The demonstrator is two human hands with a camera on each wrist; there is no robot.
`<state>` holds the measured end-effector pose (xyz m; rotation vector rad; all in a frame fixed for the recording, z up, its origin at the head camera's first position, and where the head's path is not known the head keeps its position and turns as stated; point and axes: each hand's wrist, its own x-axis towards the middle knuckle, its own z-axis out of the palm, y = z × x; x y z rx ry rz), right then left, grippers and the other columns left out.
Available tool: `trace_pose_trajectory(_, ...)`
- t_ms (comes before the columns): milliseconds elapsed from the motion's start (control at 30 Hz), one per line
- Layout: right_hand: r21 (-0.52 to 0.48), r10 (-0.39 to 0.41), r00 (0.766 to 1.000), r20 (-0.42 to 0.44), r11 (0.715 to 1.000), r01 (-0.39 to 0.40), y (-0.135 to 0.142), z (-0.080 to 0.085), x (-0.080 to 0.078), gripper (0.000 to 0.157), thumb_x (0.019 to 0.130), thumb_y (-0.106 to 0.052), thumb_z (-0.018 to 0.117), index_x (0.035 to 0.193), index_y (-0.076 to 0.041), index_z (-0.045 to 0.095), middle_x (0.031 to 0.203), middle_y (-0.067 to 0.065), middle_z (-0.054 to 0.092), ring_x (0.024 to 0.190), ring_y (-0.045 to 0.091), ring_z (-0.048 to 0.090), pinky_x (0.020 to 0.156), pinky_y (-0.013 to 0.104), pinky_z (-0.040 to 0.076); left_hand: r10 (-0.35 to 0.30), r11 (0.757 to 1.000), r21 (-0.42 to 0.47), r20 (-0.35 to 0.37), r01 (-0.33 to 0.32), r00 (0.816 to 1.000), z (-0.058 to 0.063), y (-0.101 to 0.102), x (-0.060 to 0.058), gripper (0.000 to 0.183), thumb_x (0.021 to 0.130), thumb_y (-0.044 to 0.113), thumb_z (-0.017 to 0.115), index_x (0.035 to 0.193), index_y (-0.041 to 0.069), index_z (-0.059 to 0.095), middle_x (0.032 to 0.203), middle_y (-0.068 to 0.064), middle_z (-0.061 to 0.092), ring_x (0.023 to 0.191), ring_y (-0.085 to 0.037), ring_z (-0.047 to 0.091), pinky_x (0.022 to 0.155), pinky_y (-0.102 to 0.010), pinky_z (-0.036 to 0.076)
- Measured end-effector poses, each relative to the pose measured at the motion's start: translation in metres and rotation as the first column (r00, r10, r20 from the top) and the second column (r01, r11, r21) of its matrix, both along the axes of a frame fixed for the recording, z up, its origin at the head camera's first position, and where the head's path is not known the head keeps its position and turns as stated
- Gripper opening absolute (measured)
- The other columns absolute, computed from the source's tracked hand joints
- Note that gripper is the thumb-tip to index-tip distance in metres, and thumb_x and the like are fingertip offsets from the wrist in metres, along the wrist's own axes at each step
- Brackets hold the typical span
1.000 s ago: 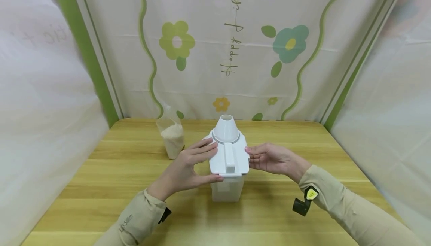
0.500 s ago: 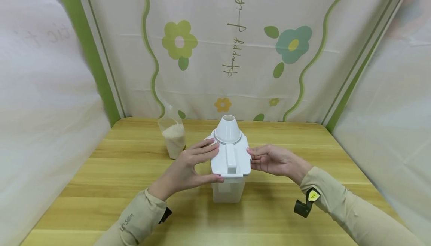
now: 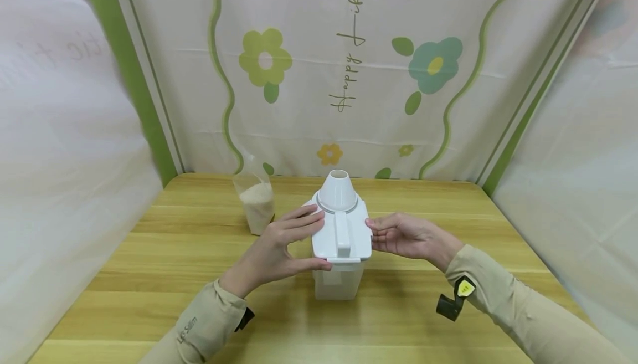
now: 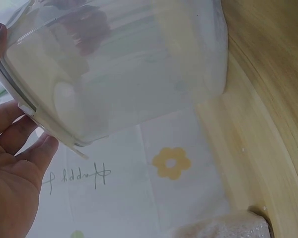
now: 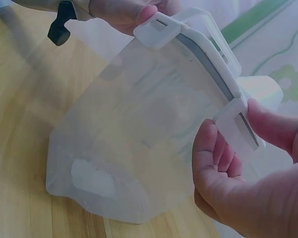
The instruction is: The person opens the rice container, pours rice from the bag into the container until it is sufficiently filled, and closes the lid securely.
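A translucent storage container [image 3: 339, 286] stands upright on the table. Its white lid [image 3: 325, 239] carries a raised handle [image 3: 341, 236] and, at the far end, a cone-shaped spout cover [image 3: 336, 193]. My left hand [image 3: 281, 242] grips the lid from the left, fingertips along its left side and thumb at the near latch. On the other side, my right hand [image 3: 411, 236] holds the lid's right side latch [image 5: 238, 130] between thumb and index finger; the right wrist view shows that latch tilted outward. The container's wall appears see-through, with no contents visible.
Behind and left of the container, a clear plastic bag [image 3: 258, 209] of pale grains stands on the wooden table [image 3: 189, 264]. Fabric walls enclose the table at the back and both sides, the back one [image 3: 299, 120] printed with flowers.
Both hands keep their places on the lid, and the container stays put. Only the head view has shifted slightly.
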<state>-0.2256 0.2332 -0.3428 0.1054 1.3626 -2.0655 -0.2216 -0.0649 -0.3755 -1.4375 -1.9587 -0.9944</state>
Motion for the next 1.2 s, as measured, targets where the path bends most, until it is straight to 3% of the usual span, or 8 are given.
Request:
trace_pose_trajectory(200,-0.014,0.002,1.0,0.009,1.0,-0.002,-0.0002,-0.0006,-0.0008,0.015,0.099,0.002,0.054,0.111,0.008,0.059,0.107,0.016,0.062,0.099,0.025,0.06,0.1,0.04,0.046,0.007,1.0,-0.002,0.006,-0.007,1.0,0.0,-0.0005,0.0008,0.07,0.074,0.036,0.087,0.124,-0.007,0.064,0.129,-0.018,0.06,0.127,-0.037,0.049,0.108,-0.046,0.038)
trace_pose_trajectory(467,-0.032,0.016,1.0,0.007,0.999,-0.015,0.0008,-0.0016,-0.0011,0.022,0.1,0.001,0.052,0.119,0.01,0.051,0.108,0.015,0.062,0.1,0.024,0.06,0.101,0.039,0.046,-0.001,1.0,0.008,0.009,0.001,1.0,-0.0003,-0.0005,0.0009,0.07,0.073,0.035,0.088,0.124,-0.007,0.064,0.129,-0.018,0.06,0.127,-0.037,0.049,0.108,-0.046,0.038)
trace_pose_trajectory(833,-0.057,0.025,1.0,0.019,0.998,-0.024,0.0018,-0.0032,-0.002,0.018,0.1,0.001,0.052,0.116,0.008,0.056,0.109,0.015,0.062,0.101,0.024,0.06,0.102,0.039,0.045,-0.001,1.0,0.012,0.008,0.001,1.0,-0.0011,-0.0004,0.0007,0.07,0.074,0.036,0.087,0.124,-0.007,0.065,0.129,-0.017,0.061,0.127,-0.037,0.049,0.107,-0.046,0.04)
trace_pose_trajectory(1200,-0.077,0.031,0.999,0.032,0.997,-0.029,0.0019,-0.0053,-0.0029,0.029,0.1,0.0,0.052,0.126,0.01,0.044,0.11,0.016,0.062,0.102,0.024,0.06,0.104,0.039,0.043,-0.004,1.0,0.017,0.006,0.004,1.0,-0.0016,-0.0004,0.001,0.069,0.074,0.035,0.087,0.125,-0.006,0.064,0.129,-0.017,0.061,0.127,-0.037,0.05,0.107,-0.047,0.04)
